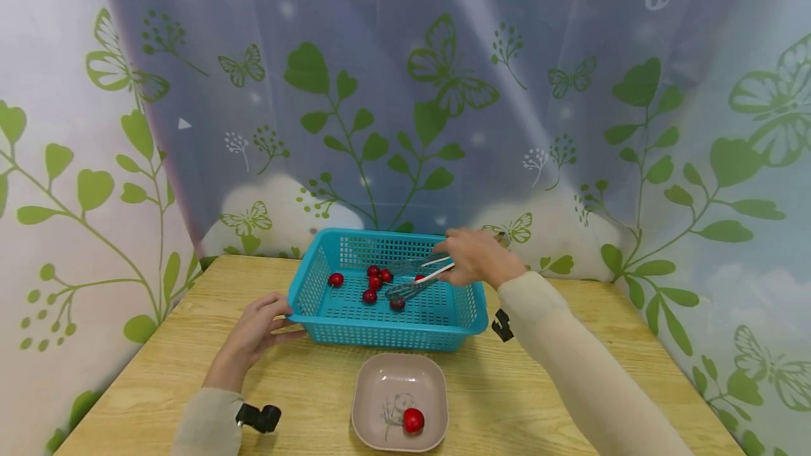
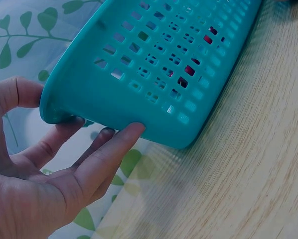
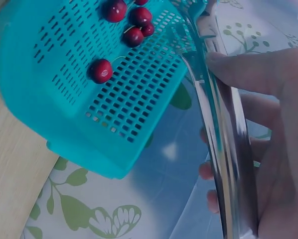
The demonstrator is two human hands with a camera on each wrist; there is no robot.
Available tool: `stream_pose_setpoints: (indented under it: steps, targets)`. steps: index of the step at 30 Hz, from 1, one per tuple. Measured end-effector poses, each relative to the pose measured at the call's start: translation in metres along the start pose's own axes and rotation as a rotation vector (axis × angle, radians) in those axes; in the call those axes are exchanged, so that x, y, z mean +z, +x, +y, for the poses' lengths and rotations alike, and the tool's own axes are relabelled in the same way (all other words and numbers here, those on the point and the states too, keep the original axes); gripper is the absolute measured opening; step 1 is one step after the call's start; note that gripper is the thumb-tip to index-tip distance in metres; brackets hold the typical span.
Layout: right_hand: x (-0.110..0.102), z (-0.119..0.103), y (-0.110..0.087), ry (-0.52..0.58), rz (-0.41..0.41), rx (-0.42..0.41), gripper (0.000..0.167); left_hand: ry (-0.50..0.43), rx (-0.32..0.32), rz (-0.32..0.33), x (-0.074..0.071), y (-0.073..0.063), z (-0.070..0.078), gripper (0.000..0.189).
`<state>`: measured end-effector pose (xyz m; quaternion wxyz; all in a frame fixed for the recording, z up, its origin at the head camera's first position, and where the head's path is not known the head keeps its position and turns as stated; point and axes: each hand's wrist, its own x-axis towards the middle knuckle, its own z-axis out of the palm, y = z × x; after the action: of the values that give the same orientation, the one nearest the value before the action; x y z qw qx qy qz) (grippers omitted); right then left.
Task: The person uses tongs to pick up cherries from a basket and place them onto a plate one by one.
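Note:
A blue plastic basket (image 1: 386, 325) with slotted walls stands on the table, holding several red cherries (image 1: 336, 279). My left hand (image 1: 253, 329) grips its left front corner; in the left wrist view the thumb (image 2: 27, 93) is at the rim and the fingers lie against the outer wall. Metal tongs (image 3: 216, 129) are in my right hand (image 1: 475, 257), thumb on one arm and fingers round the other. Their slotted ends reach down into the basket, spread apart among the cherries on its right half.
A square beige bowl (image 1: 370, 400) with a panda print stands in front of the basket, with one red cherry (image 1: 414, 421) in it. The wooden table (image 1: 545, 385) meets a curtain (image 1: 393, 90) printed with leaves and butterflies right behind the basket.

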<state>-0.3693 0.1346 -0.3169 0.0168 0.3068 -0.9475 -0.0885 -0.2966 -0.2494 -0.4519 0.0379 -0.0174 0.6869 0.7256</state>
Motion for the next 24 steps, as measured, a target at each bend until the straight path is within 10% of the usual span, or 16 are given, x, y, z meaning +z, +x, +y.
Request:
stream_pose_setpoints:
  steps: [24]
  targets:
    - [0.016,-0.01,0.026,-0.024,-0.14,0.096,0.041,-0.005,-0.003,-0.015,-0.002,0.001,-0.001,0.011]
